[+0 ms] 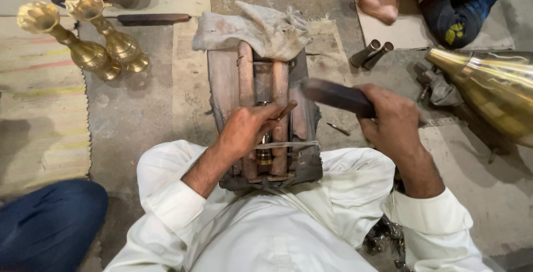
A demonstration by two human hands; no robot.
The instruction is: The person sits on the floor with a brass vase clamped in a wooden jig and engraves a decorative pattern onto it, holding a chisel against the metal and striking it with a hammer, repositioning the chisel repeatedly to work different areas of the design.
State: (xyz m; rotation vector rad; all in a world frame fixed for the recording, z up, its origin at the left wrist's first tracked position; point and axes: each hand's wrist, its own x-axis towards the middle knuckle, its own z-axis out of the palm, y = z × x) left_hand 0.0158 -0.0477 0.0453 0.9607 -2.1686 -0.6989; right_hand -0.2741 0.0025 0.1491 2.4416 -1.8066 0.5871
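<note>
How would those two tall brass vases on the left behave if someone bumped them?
The two brass vases have slim necks above wider round bases, so a bump near the flared tops would probably tip them. Being polished metal, they're likely heavy, stiff and slippery. They stand close together, so one may knock the other.

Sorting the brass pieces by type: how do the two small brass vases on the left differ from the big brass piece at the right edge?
The two small brass vases are whole in view, with fluted mouths and narrow necks; the big brass piece is far larger, smooth, tapering, and cut off by the frame. The vases lie far from the hands; the big piece lies just beyond the right hand. Both are shiny golden metal.
</note>
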